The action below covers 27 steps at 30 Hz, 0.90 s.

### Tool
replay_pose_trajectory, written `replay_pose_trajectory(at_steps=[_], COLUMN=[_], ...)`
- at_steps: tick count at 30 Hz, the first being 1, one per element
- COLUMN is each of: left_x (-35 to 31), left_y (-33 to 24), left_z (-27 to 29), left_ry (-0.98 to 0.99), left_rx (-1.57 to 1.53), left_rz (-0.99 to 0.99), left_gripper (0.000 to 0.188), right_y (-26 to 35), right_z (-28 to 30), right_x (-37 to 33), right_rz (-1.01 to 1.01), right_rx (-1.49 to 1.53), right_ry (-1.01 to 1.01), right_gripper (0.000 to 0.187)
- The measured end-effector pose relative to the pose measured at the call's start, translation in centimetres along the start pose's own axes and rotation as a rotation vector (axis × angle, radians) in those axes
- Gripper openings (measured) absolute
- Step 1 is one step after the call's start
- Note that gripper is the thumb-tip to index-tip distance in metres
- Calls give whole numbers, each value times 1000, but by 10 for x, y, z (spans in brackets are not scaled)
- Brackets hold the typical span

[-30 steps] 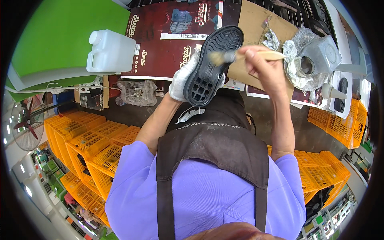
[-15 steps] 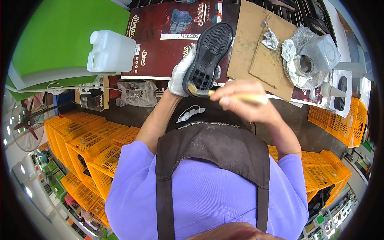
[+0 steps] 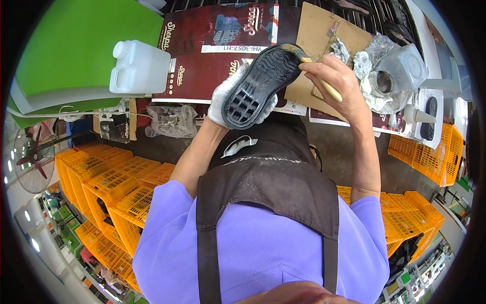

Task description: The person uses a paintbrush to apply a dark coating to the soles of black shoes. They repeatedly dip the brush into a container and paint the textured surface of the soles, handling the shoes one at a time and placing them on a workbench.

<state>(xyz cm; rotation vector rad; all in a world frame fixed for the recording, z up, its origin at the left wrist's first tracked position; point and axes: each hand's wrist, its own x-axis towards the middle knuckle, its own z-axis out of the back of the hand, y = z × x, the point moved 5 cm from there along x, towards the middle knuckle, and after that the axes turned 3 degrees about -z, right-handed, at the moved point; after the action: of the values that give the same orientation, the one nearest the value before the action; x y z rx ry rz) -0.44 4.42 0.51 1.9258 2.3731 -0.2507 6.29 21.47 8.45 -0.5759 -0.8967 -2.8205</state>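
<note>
A black shoe sole (image 3: pixel 260 83) is held up over the near edge of the bench, its raised rim and gridded hollow heel facing up. My left hand (image 3: pixel 223 97), in a white glove, grips it from below and along its left side; some gloved fingertips show at its right edge. A brush (image 3: pixel 324 85) with a pale wooden handle is in my bare right hand (image 3: pixel 338 81). Its bristles touch the inside of the sole at the far toe end. The sole's surface looks wet and shiny in the middle.
Dark red printed cardboard (image 3: pixel 197 76) covers the bench, with a white plastic jug (image 3: pixel 140 67) at left. Brown cardboard (image 3: pixel 309 35), a clear plastic container (image 3: pixel 405 68) in crumpled wrapping and another black sole (image 3: pixel 430 117) lie right. Orange crates (image 3: pixel 121 187) stand on both sides.
The brush has gone from the near heel end to the far toe end of the sole. My left hand has tilted the sole, turning its toe a little to the right.
</note>
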Motion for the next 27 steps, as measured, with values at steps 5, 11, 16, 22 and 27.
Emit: replay_pose_trajectory(at_steps=[5, 11, 16, 22, 27], left_x=[3, 2, 1, -2, 2], left_y=[-3, -11, -23, -25, -20], left_z=[7, 5, 2, 2, 5], left_ry=[-125, -217, -238, -212, -182], left_rx=[400, 909, 1010, 1065, 1048], left_rz=[-115, -319, -418, -406, -450], left_gripper=[49, 42, 40, 39, 42], right_y=[5, 27, 45, 29, 23], right_z=[-12, -30, -34, -13, -29], right_x=[-7, -11, -16, 5, 7], right_rz=[-108, -470, -559, -554, -484], right_rx=[27, 567, 714, 781, 639], right_ry=[-107, -121, 8, -152, -119], right_gripper=[12, 12, 14, 14, 10])
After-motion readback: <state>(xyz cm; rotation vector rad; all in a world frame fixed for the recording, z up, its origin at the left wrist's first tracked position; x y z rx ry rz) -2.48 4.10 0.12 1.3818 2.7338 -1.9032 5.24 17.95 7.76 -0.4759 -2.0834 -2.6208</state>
